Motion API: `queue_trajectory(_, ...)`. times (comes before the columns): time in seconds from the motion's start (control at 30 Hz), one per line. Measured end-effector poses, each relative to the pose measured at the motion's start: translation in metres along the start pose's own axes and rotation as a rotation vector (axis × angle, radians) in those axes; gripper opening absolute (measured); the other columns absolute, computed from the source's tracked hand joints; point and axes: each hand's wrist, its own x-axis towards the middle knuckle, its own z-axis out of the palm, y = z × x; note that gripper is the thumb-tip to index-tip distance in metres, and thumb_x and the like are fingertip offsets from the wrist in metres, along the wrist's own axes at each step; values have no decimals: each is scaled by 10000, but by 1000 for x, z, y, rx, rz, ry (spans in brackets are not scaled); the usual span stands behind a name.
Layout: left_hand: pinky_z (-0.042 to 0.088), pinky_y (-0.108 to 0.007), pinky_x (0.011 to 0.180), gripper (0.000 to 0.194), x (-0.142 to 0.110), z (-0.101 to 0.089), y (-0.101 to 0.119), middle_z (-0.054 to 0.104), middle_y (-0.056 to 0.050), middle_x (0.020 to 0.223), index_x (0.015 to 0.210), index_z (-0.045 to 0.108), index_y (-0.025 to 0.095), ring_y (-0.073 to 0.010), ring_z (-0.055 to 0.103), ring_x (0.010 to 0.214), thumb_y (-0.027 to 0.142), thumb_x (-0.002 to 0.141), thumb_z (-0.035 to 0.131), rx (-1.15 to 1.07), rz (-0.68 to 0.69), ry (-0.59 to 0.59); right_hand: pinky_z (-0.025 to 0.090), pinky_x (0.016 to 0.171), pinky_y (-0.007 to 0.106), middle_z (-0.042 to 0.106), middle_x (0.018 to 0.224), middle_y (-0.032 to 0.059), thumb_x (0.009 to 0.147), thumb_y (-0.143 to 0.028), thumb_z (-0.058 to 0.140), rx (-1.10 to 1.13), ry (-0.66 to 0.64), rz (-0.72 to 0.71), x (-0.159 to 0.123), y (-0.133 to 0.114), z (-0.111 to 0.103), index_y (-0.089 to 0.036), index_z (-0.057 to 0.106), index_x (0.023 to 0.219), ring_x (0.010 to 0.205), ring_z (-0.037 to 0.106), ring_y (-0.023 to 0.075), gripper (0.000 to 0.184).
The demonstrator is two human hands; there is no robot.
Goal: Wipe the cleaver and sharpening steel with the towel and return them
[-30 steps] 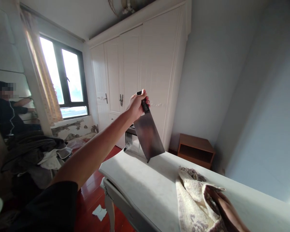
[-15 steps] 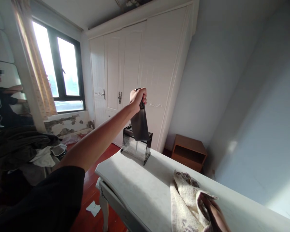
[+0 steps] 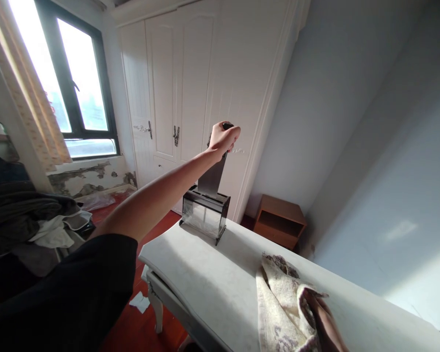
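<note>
My left hand [image 3: 224, 138] is closed round the dark handle of a cleaver [image 3: 211, 177], its arm stretched far out over the table. The broad blade points down, and its lower end meets the top of a knife block [image 3: 204, 215] with clear sides and a black frame. How deep the blade sits in a slot, I cannot tell. At the lower right, my right hand [image 3: 324, 320] is wrapped in the folds of a cream towel [image 3: 282, 305] with dark stains. The cloth bunches up around that hand and hides its fingers.
The knife block stands at the far end of a white table [image 3: 205, 274]. Behind are a white wardrobe [image 3: 234, 83] and a brown cabinet [image 3: 280, 215]. Clothes [image 3: 33, 220] are heaped at the left, and paper [image 3: 140, 302] lies on the red floor.
The cleaver has moved from in front of the knife block to its top, blade end now at the slots. My view has tilted down and shifted. The towel has hardly moved.
</note>
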Motion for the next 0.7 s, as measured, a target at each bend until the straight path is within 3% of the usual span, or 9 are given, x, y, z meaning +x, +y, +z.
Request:
queue_trajectory(0.13,203,-252,454,177,5,6,-16,290,56,467,602,340,206,-57,273,407,115,575,490,51,41,-28,550,729,336,730,737,74,311,-581,838,-24,3,68,-2,-8,2,-206,635,618,859,682,327,525)
queue_trajectory(0.33,195,-242,439,156,7,10,-25,296,50,474,616,365,201,-57,280,413,123,576,494,72,72,-30,553,722,360,733,765,71,379,-525,842,2,-14,135,-1,-11,0,-185,666,727,871,676,334,517)
queue_trajectory(0.5,184,-239,444,200,3,15,-25,275,53,511,647,352,200,-46,250,434,114,581,520,15,7,-4,548,779,353,746,839,64,440,-484,830,-25,-43,149,5,-3,-7,-179,708,869,946,665,324,541)
queue_trajectory(0.7,196,-228,465,215,3,19,-25,265,51,521,663,343,199,-45,245,450,120,574,523,-37,-11,2,522,677,332,729,789,56,438,-510,805,28,-13,148,9,5,-4,-192,676,784,824,670,293,488)
